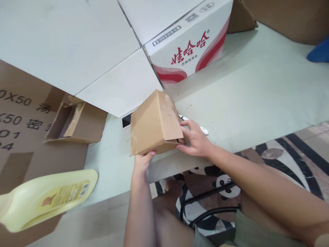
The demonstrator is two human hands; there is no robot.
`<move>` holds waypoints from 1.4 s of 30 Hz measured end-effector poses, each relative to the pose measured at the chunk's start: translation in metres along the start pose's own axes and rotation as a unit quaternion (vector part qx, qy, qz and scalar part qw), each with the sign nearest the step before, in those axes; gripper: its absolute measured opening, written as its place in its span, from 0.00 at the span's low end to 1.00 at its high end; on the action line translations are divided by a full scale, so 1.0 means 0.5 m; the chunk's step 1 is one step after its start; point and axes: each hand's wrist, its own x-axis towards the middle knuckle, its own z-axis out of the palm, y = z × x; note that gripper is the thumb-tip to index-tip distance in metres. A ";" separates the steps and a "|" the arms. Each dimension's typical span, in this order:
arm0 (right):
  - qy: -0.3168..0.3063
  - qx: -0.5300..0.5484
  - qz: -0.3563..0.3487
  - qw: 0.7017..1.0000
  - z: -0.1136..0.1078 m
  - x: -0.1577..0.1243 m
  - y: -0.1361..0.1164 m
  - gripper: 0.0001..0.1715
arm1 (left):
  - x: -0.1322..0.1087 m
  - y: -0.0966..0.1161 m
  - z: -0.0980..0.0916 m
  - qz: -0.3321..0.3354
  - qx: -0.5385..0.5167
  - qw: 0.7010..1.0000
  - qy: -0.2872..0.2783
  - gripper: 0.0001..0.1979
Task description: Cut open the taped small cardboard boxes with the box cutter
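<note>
A small brown cardboard box (149,121) is tilted above the pale green tabletop (218,103). My left hand (144,160) grips its lower left edge, the thumb on the near side and the other fingers hidden beneath. At the right end, my right hand (193,139) closes its fingers on the box's flap and corner. Behind the box, partly covered by it, lie a dark-screened phone (126,121) and a white object with a rounded end (204,130).
White panels (115,82) and a white carton with red lettering (190,55) stand behind. At left are an open small box (88,121), a large printed carton (66,154) and a yellow bottle (59,195). A blue object (318,51) sits far right.
</note>
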 end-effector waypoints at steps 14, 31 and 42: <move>0.087 -0.085 0.133 0.984 -0.031 0.014 -0.002 0.16 | -0.007 0.020 -0.025 -0.034 -0.157 0.987 0.001 0.43; 0.088 -0.036 0.106 0.990 -0.090 -0.003 0.006 0.15 | -0.019 0.037 -0.046 0.070 -0.140 0.983 0.095 0.29; 0.080 -0.097 0.099 0.987 -0.109 -0.011 0.004 0.18 | -0.020 0.009 -0.101 -0.012 -0.119 0.992 0.048 0.40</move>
